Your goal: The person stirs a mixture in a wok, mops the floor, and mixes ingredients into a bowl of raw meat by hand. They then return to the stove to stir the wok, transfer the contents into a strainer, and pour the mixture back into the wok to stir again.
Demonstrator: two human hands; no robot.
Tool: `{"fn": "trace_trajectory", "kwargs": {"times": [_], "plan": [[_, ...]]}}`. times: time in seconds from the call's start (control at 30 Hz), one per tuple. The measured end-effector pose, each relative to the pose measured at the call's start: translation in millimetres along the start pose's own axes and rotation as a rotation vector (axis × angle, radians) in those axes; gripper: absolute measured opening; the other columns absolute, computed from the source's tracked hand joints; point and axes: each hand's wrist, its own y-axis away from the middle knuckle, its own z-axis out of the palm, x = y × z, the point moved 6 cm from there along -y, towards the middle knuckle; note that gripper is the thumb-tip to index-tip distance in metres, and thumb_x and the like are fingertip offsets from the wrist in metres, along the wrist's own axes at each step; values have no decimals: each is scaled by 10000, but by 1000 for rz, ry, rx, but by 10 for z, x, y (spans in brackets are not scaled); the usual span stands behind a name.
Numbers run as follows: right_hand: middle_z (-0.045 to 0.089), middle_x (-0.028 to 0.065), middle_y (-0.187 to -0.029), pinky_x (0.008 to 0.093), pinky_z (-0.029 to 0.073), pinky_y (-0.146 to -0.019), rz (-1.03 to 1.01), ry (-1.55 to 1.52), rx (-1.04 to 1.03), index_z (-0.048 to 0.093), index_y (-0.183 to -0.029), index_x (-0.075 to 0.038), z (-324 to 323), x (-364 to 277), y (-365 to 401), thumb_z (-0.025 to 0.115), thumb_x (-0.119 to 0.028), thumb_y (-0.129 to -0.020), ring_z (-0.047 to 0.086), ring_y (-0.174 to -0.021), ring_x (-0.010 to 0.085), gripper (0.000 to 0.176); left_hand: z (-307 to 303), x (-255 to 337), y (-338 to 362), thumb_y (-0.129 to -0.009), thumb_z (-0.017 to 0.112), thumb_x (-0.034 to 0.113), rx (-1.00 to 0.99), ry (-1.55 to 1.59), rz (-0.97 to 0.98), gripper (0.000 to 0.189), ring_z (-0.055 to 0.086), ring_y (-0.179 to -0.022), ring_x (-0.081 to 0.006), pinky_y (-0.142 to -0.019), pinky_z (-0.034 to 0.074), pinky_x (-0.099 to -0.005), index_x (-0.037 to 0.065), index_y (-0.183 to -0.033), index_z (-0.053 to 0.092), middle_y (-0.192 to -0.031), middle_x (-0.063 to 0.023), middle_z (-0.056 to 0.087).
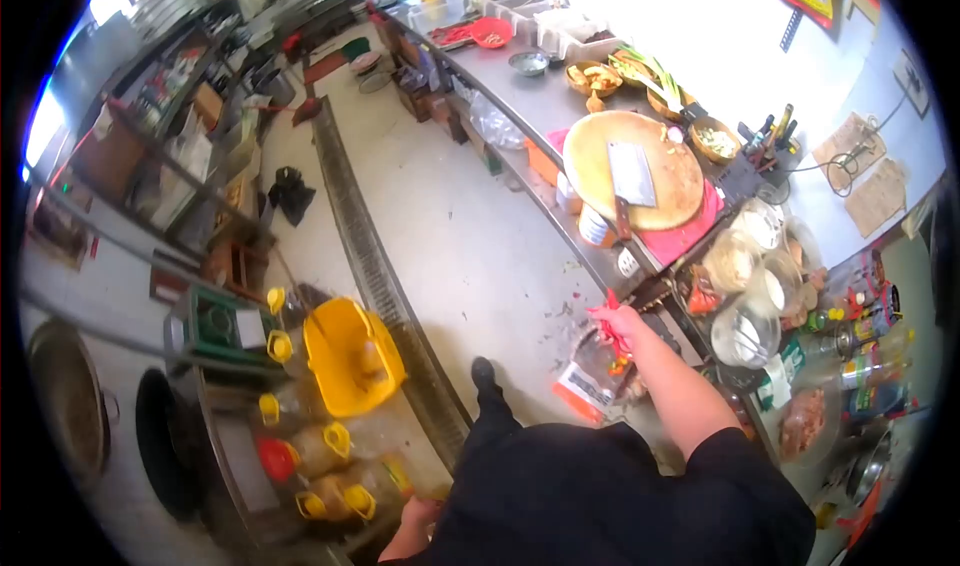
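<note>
My right hand point(618, 324) is closed around the red gathered top of a plastic bag point(592, 384). The bag hangs above the floor and has a pale printed panel with an orange-red lower band; its contents are hard to make out. Low in the view, my left hand point(421, 512) is partly cut off by my dark clothing, close to several large oil bottles point(325, 449) with yellow caps. Its fingers do not show clearly. On the counter, a cleaver point(632, 174) lies flat on a round wooden chopping board point(588, 156), its handle over the edge.
A yellow bin point(352, 351) stands on the floor at the left, beside a long drain grate point(362, 221). Bowls of cut food point(594, 76) line the counter, with a knife holder point(755, 174) near the wall. At right are clear tubs point(745, 328) and sauce bottles point(868, 366).
</note>
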Motion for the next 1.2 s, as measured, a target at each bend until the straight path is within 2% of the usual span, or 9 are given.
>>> {"fn": "trace_trajectory", "kwargs": {"times": [0.27,0.43,0.53,0.6,0.7,0.9,1.0,1.13,1.2], "plan": [[511,32,-592,228,320,-349,-34,-338,334,532,-757,-63,150,-927,-582,613,-149,-831,482,-449,129,140,-3034,251,-2740,-838,493,299,62,-912,480,244,604,-939,-279,-807,484,-410,180,-956,670,-1044,-42,639],[502,27,-600,228,317,-346,-157,-482,420,526,-810,-64,55,-1634,-884,615,-151,-820,472,-443,132,125,-4878,1385,-3928,-792,530,288,203,-590,422,237,611,-890,-288,-810,491,-410,173,-939,677,-1020,-17,648],[484,6,-587,227,313,-334,-222,-516,511,538,-850,-85,-228,-2083,-1275,631,-155,-804,464,-423,123,125,-5212,1912,-4698,-795,520,314,160,-348,540,254,583,-963,-284,-837,487,-398,185,-946,678,-1036,-21,643],[474,-1,-571,232,309,-317,-308,-479,594,539,-850,-93,-409,-2503,-1499,635,-156,-799,453,-394,117,126,-5244,2523,-4958,-786,537,336,10,-798,518,266,523,-1067,-270,-867,474,-398,196,-962,678,-1074,-27,630],[480,4,-558,249,315,-300,-418,-398,710,537,-833,-86,-906,-3042,-1939,638,-170,-799,448,-364,120,135,-5579,3264,-4886,-773,564,345,93,-487,529,295,482,-1121,-255,-890,463,-400,205,-1012,668,-1084,-40,622],[569,75,-619,319,412,-371,-346,216,1027,569,-867,-36,-2130,-3697,-2967,648,-185,-790,524,-419,203,185,-6535,4438,-5047,-739,634,407,26,-293,516,466,486,-1121,-305,-920,452,-408,193,-1150,585,-1243,-52,528],[628,141,-733,379,509,-598,-310,766,1290,592,-975,-13,-2220,-4089,-3092,676,-186,-760,618,-637,292,288,-6850,4843,-5570,-654,740,429,55,-200,584,805,516,-1108,-350,-927,439,-450,140,-1313,379,-1232,-160,508],[628,199,-961,412,463,-813,-465,1042,1378,625,-947,-17,-1928,-4359,-2983,746,-255,-683,592,-899,346,375,-7378,5814,-5700,-666,728,410,-1,-349,628,787,494,-1124,-375,-917,445,-452,146,-1310,363,-1203,-182,509],[601,193,-992,414,432,-878,-246,705,1292,596,-1006,-13,-1487,-4686,-2654,764,-217,-656,554,-987,351,438,-7316,6160,-5989,-664,730,401,-44,-416,774,768,493,-1122,-377,-913,447,-452,143,-1292,372,-1201,-180,508]]}}
